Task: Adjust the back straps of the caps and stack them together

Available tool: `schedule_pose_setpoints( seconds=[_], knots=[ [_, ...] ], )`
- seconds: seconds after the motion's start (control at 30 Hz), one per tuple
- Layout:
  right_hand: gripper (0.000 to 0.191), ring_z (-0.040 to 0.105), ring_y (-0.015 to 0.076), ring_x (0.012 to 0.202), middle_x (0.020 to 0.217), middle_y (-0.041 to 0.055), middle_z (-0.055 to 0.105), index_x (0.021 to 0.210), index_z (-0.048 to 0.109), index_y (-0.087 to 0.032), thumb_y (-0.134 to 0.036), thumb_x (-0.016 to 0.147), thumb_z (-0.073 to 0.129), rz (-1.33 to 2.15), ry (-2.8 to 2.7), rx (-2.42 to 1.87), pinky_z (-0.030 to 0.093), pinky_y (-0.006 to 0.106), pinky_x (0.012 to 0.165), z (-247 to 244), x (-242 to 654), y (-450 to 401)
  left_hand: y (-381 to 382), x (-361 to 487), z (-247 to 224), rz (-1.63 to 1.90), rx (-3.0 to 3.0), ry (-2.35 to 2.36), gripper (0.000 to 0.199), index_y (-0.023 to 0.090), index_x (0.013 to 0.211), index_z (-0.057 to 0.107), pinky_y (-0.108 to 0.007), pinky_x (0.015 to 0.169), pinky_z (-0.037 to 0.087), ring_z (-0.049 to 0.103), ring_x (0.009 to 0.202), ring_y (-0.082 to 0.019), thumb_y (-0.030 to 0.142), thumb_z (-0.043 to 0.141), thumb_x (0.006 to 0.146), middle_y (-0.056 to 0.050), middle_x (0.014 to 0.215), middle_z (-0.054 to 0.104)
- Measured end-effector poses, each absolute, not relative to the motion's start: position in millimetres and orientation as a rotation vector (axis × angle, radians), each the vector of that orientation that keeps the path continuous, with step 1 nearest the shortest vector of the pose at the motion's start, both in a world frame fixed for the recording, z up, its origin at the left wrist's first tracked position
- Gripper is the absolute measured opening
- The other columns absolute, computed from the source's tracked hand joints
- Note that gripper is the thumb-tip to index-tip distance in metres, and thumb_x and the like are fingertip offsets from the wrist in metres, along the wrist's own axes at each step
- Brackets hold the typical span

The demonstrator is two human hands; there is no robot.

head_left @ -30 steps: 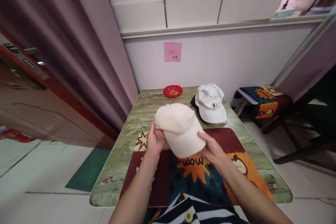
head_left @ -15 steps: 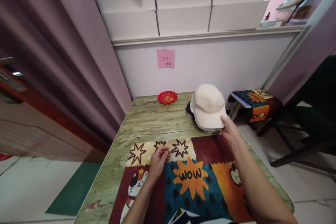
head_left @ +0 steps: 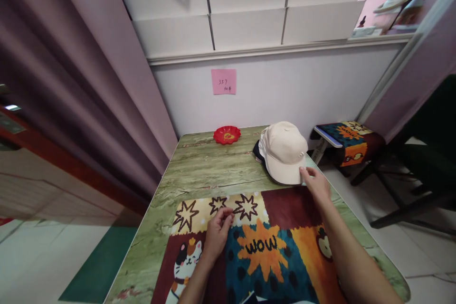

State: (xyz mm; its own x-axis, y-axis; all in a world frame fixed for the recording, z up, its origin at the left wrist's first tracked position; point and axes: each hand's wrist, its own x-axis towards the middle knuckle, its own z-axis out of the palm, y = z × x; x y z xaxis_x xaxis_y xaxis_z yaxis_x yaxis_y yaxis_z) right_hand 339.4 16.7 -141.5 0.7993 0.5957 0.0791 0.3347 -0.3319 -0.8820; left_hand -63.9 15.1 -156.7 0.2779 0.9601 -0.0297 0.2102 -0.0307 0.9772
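A cream baseball cap (head_left: 286, 145) rests on top of other caps, with a white edge and a dark cap (head_left: 258, 150) showing at its left side. My right hand (head_left: 315, 183) is at the right corner of the cream cap's brim, thumb and fingertips pinched on its edge. My left hand (head_left: 220, 228) hovers over the patterned mat (head_left: 288, 206), fingers loosely bent and a little apart, holding nothing. Beneath the mat lies the green wood-look table (head_left: 199, 161). How the lower caps are stacked is mostly hidden.
A red scalloped dish (head_left: 227, 135) sits near the table's back edge. On the wall hangs a pink note (head_left: 223, 81). To the right are a small cloth-covered stand (head_left: 351, 140) and a dark chair (head_left: 423, 161). A dark and white item peeks in at the bottom edge.
The cream cap has come down and now sits lower on the stack, my right hand still at its brim. My left hand has hardly moved. The view has shifted slightly.
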Motion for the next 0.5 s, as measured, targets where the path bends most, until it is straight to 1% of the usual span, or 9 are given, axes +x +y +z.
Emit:
schedule_pose_setpoints(
  seconds=[0.07, 0.1, 0.17, 0.23, 0.37, 0.43, 0.5],
  knots=[
    [0.078, 0.063, 0.0416, 0.116, 0.128, 0.0237, 0.066, 0.126, 0.068, -0.014, -0.071, 0.074, 0.063, 0.154, -0.744, -2.082, 0.05, 0.056, 0.097, -137.3, 338.3, 15.5, 15.1, -63.6, -154.9, 0.89, 1.493, 1.141, 0.033, 0.019, 0.105, 0.066, -0.035, 0.077, 0.055, 0.069, 0.082, -0.022, 0.047, 0.06, 0.09, -0.008, 0.094, 0.074],
    [0.083, 0.059, 0.0426, 0.123, 0.134, 0.0255, 0.062, 0.133, 0.063, -0.012, -0.072, 0.076, 0.06, 0.082, -0.767, -2.106, 0.046, 0.057, 0.102, -134.2, 335.8, 16.8, 15.1, -63.2, -154.0, 0.893, 1.495, 1.138, 0.033, 0.019, 0.105, 0.066, -0.035, 0.077, 0.055, 0.069, 0.082, -0.022, 0.047, 0.06, 0.089, -0.008, 0.093, 0.074],
    [0.092, 0.052, 0.0422, 0.132, 0.14, 0.0283, 0.056, 0.142, 0.053, -0.007, -0.074, 0.079, 0.053, -0.012, -0.825, -2.059, 0.042, 0.055, 0.108, -125.9, 327.3, 23.9, 15.1, -62.5, -152.8, 0.896, 1.497, 1.135, 0.032, 0.019, 0.104, 0.066, -0.035, 0.077, 0.054, 0.068, 0.081, -0.022, 0.047, 0.06, 0.089, -0.007, 0.092, 0.074],
    [0.101, 0.047, 0.0415, 0.137, 0.145, 0.0295, 0.051, 0.148, 0.044, -0.006, -0.077, 0.078, 0.054, -0.041, -0.887, -1.991, 0.04, 0.054, 0.11, -115.7, 315.6, 35.6, 14.8, -62.1, -152.6, 0.899, 1.499, 1.135, 0.032, 0.019, 0.103, 0.066, -0.035, 0.077, 0.054, 0.068, 0.081, -0.022, 0.047, 0.06, 0.089, -0.007, 0.092, 0.074],
    [0.114, 0.035, 0.0416, 0.145, 0.158, 0.028, 0.035, 0.159, 0.023, -0.011, -0.075, 0.073, 0.063, -0.123, -0.976, -1.976, 0.033, 0.057, 0.114, -99.2, 293.9, 60.6, 13.7, -63.1, -155.0, 0.903, 1.494, 1.133, 0.032, 0.019, 0.104, 0.065, -0.035, 0.078, 0.054, 0.068, 0.082, -0.022, 0.046, 0.06, 0.089, -0.008, 0.093, 0.074],
    [0.117, 0.03, 0.0423, 0.148, 0.162, 0.0271, 0.025, 0.161, 0.014, -0.014, -0.072, 0.073, 0.066, -0.152, -1.028, -1.996, 0.03, 0.06, 0.115, -98.6, 287.2, 68.1, 12.9, -64.1, -155.9, 0.905, 1.498, 1.125, 0.032, 0.019, 0.105, 0.065, -0.034, 0.078, 0.054, 0.068, 0.082, -0.022, 0.045, 0.059, 0.089, -0.008, 0.094, 0.074],
    [0.115, 0.026, 0.042, 0.15, 0.165, 0.0253, 0.019, 0.162, 0.008, -0.018, -0.067, 0.076, 0.066, -0.141, -1.098, -2.018, 0.03, 0.061, 0.114, -104.0, 283.0, 71.2, 11.9, -64.6, -155.3, 0.91, 1.509, 1.12, 0.031, 0.019, 0.105, 0.065, -0.034, 0.078, 0.054, 0.068, 0.081, -0.021, 0.044, 0.059, 0.089, -0.007, 0.095, 0.074]
  ],
)
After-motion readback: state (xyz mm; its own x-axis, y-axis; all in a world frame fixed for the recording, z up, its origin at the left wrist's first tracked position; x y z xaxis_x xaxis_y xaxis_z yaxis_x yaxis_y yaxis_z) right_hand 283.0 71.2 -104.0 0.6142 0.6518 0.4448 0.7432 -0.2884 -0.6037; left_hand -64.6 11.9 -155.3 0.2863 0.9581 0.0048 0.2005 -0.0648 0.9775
